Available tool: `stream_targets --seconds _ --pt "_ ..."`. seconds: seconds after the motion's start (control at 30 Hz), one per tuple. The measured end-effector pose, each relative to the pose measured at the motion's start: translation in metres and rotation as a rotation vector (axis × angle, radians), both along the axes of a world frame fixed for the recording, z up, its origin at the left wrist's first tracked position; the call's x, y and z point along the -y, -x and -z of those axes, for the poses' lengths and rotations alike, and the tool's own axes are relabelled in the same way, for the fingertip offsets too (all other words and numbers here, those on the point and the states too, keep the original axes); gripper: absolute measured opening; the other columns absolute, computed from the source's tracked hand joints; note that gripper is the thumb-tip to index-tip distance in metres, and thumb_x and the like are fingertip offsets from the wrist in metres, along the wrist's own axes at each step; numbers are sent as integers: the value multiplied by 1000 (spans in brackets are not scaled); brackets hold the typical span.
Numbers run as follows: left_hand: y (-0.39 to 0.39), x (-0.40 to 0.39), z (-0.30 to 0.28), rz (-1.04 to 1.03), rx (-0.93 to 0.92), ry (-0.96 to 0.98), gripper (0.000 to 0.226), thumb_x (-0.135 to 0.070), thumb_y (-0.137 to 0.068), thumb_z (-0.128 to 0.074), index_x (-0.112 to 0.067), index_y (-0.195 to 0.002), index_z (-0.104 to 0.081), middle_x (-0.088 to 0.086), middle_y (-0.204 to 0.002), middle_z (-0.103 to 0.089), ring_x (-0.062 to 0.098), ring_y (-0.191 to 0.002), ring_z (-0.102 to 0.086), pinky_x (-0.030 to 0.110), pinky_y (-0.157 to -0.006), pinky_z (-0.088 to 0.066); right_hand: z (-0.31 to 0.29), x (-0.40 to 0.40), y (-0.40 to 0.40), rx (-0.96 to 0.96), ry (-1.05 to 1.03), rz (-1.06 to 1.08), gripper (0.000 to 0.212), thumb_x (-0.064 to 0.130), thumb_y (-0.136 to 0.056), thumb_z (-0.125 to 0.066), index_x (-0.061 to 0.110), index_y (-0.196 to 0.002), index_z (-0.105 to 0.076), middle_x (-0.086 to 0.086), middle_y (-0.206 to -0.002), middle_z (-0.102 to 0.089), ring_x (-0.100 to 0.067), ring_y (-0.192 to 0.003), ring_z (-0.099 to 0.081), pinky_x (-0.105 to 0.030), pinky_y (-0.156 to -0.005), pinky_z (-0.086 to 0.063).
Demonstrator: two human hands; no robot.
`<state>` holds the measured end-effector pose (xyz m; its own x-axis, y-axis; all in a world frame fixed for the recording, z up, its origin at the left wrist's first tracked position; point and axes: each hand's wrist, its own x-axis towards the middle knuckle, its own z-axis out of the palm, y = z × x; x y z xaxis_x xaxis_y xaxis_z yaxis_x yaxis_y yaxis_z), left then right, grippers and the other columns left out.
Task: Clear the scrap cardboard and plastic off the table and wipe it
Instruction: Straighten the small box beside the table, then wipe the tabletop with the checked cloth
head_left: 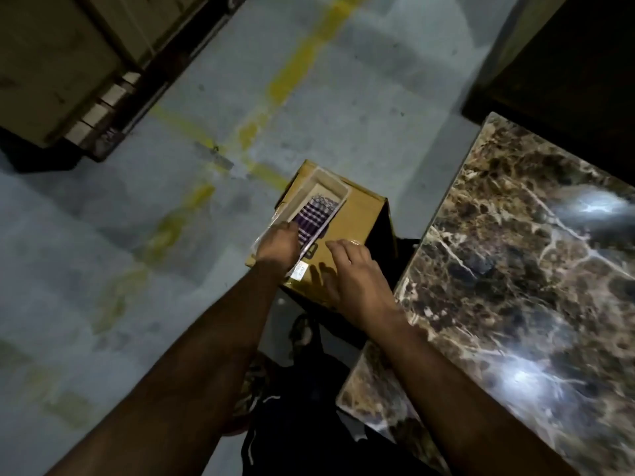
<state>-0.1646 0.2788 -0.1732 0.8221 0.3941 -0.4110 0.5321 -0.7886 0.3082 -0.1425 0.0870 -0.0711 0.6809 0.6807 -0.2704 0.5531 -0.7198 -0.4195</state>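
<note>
A yellow-brown cardboard piece (357,214) is held out over the floor, just left of the marble table (515,269). On top of it lies a clear plastic tray (318,195) with a purple checked item (314,218) inside. My left hand (278,247) grips the near end of the tray, fingers curled against it. My right hand (357,273) lies on the cardboard with straight, spread fingers pressing down on it. What is under the cardboard is hidden.
The grey concrete floor (171,201) carries worn yellow lines. Stacked cartons on a dark pallet (86,80) stand at the upper left. A dark piece of furniture (567,63) stands behind the table. My shoes (302,331) and dark trousers show below.
</note>
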Motion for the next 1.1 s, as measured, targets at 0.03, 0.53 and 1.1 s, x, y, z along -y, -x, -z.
stream_targets --seconds 0.03,0.53,1.1 --pt "-8 -5 12 -28 -20 -3 27 -14 -92 -56 -7 -118 -58 18 -115 -66 35 -106 -64 41 -89 -52 6 -1 -1 0 -4 10 58 35 -98 -54 19 -151 -38 -4 -152 -44 -25 -137 -40 -42 -106 -43" --pt "-29 17 -15 -300 107 72 45 -25 -100 -51 -9 -143 -47 21 -133 -59 40 -120 -58 42 -99 -46 -15 27 -30 -155 -268 181 54 23 -99 -60 15 -149 -43 -7 -144 -52 -22 -133 -43 -33 -108 -38" --pt "-7 253 -240 -106 541 780 40 -13 -85 -62 -15 -124 -55 -10 -102 -68 -6 -89 -64 11 -72 -49 -132 175 -55 -541 -769 740 62 72 -71 -65 27 -113 -71 5 -102 -77 -12 -95 -73 -45 -91 -58"
